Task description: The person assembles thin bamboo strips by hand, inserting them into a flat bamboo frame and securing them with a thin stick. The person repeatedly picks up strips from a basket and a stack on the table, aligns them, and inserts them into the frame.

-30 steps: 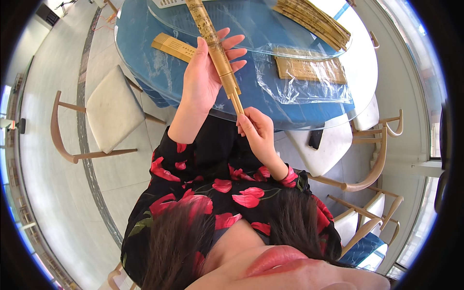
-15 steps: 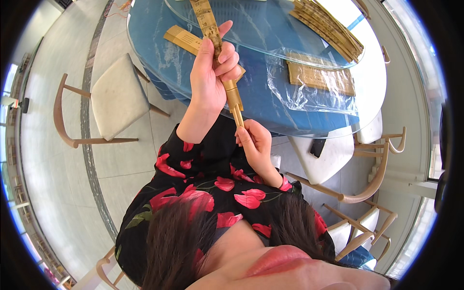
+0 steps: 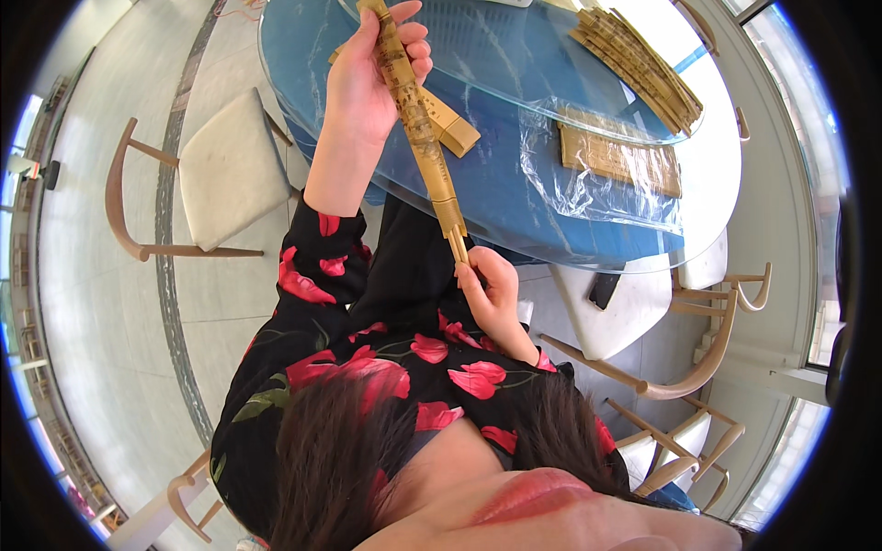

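Note:
A long, narrow folding fan (image 3: 418,129), closed up, slants across the table's near edge. Its tan leaf carries dark printed marks, and pale sticks come out of the lower end. My left hand (image 3: 352,92) pinches the upper end between thumb and fingers. Down near my lap, my right hand (image 3: 496,286) grips the ends of the sticks. Under the fan, partly covered by it and by my left hand, lies a flat tan box-like strip (image 3: 452,130) on the blue table (image 3: 496,197).
A stack of folded tan strips (image 3: 638,69) lies at the far right of the table. Nearer, clear plastic wrap (image 3: 551,174) surrounds a tan packet (image 3: 620,161). A dark phone (image 3: 603,290) rests on a white chair (image 3: 634,317) at right; another chair (image 3: 230,170) stands left.
My left hand has slid up and away along the fan to its upper end, uncovering the printed middle. The right hand keeps its hold on the sticks, slightly lower.

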Tool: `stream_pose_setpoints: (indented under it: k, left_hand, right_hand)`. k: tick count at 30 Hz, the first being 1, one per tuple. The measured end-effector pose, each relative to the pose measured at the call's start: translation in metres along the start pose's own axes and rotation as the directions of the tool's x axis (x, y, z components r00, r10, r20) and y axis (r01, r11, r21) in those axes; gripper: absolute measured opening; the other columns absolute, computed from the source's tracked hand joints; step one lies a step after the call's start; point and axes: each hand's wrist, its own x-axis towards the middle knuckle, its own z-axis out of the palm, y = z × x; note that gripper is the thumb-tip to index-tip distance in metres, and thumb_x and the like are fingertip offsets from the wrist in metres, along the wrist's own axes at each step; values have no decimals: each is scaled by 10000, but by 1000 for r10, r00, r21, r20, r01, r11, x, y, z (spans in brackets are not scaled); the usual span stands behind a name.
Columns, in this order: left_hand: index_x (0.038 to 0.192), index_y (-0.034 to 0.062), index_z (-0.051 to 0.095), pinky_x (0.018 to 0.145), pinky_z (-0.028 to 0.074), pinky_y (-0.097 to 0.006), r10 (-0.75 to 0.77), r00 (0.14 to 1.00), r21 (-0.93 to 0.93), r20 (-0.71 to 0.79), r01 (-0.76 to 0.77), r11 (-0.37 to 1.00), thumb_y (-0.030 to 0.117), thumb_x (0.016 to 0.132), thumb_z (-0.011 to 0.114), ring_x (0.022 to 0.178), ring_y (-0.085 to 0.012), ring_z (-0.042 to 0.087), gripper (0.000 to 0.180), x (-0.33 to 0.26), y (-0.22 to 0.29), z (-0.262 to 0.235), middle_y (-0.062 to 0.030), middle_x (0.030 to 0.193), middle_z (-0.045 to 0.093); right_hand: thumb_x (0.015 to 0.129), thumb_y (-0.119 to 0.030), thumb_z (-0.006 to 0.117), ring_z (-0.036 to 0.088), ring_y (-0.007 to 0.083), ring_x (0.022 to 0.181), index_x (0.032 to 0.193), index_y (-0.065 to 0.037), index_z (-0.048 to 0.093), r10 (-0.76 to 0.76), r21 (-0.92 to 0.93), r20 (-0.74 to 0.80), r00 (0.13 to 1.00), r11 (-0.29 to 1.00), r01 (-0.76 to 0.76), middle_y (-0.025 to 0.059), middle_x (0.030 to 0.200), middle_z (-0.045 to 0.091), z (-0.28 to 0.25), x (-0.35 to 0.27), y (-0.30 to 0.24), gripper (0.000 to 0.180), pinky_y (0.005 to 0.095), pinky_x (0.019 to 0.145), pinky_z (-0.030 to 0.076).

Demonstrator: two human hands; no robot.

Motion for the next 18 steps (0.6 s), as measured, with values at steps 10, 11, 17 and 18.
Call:
stream_pose_setpoints:
  k: [10, 11, 17, 18]
  left_hand:
    - [1328, 29, 535, 565, 283, -219, -82, 972, -86, 219, 103, 991, 388, 1134, 397, 609, -46, 265, 431, -46, -38, 9, 67, 767, 318]
    - [1308, 32, 539, 557, 283, -217, -107, 971, -132, 216, 138, 982, 372, 1137, 394, 606, -44, 272, 408, -53, -41, 12, 66, 782, 338]
    - [1158, 94, 565, 501, 243, -208, -176, 948, -226, 265, 239, 944, 404, 1125, 423, 579, -36, 253, 343, -79, -67, 3, 78, 731, 321]
    - [1138, 104, 563, 495, 235, -208, -140, 956, -208, 257, 196, 958, 408, 1126, 420, 571, -33, 240, 337, -80, -66, 2, 82, 724, 312]
  right_hand:
    - [1076, -133, 542, 546, 72, 623, 884, 11, 589, 117, 171, -46, 992, 979, -108, 18, 748, 578, 15, 15, -10, 245, 225, 569, 433]
    - [1052, -105, 569, 549, 89, 605, 877, 14, 598, 133, 224, -69, 989, 968, -114, 29, 734, 578, 15, 19, -13, 213, 239, 561, 438]
    - [976, -79, 694, 562, 101, 609, 859, 27, 602, 21, 219, -52, 998, 976, -10, 43, 760, 592, 10, 38, -7, 183, 250, 559, 452]
    - [981, -69, 685, 564, 93, 627, 873, 37, 598, -18, 213, -34, 999, 977, 25, 45, 781, 595, 12, 38, -4, 175, 237, 569, 460]
